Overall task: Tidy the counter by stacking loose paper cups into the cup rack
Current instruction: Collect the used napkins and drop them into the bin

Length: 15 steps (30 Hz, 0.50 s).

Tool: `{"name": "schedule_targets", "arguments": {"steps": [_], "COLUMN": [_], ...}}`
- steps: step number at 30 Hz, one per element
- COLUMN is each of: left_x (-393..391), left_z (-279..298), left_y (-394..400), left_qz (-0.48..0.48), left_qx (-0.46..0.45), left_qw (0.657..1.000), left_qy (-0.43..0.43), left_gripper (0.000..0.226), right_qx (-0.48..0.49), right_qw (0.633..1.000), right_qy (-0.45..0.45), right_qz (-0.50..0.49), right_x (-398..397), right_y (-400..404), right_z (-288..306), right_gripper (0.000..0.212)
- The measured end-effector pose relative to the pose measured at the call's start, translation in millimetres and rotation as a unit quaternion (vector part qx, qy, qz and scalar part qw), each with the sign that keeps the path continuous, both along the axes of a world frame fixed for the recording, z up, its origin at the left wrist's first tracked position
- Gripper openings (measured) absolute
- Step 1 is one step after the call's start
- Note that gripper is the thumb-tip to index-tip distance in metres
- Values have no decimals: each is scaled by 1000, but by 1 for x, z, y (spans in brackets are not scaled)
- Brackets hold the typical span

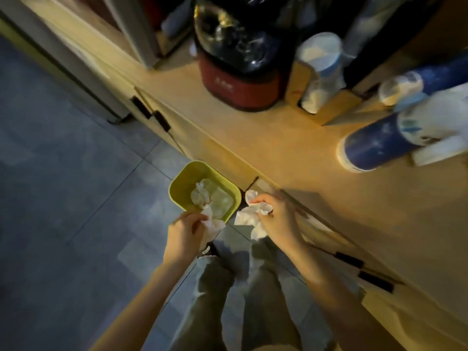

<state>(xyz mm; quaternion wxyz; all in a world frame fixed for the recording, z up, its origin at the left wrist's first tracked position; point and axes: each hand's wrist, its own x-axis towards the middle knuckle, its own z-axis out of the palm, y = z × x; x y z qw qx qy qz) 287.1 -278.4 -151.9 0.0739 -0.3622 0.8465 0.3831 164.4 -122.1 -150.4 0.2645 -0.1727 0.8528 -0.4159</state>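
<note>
My left hand (184, 230) grips a crumpled white tissue (212, 222) just above the near rim of a yellow-green bin (182, 184) on the floor. My right hand (274, 217) holds another crumpled white tissue (249, 216) beside the bin, in front of the cabinet. On the wooden counter (266, 138), a stack of paper cups (320, 72) stands in a wooden cup rack (298, 84). Blue paper cups lie on their sides at the right: one near the edge (372, 148), another farther back (410, 84). The view is blurred.
A red and black appliance (240, 67) stands on the counter left of the rack. More white tissue (202, 196) lies inside the bin. Cabinet doors with black handles (162, 120) run below the counter. My legs are over the grey tiled floor (63, 198).
</note>
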Motion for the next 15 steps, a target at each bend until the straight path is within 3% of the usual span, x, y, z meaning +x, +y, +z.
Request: {"name": "schedule_targets", "arguments": {"steps": [8,15], "left_x": [2,-23], "left_z": [-117,-257], "left_y": [-39,-45], "left_qz": [40,0], "left_qx": [58,101], "left_qw": [994,987], "left_qy": [-87,-125], "left_gripper": [31,39], "right_qx": [80,145], "right_qw": [990,981], "right_qy": [-113,-126], "right_qz": [2,40], "right_x": [11,-8], "right_y": [-61,-106], "right_z": [-126,-269], "right_gripper": [26,43]}}
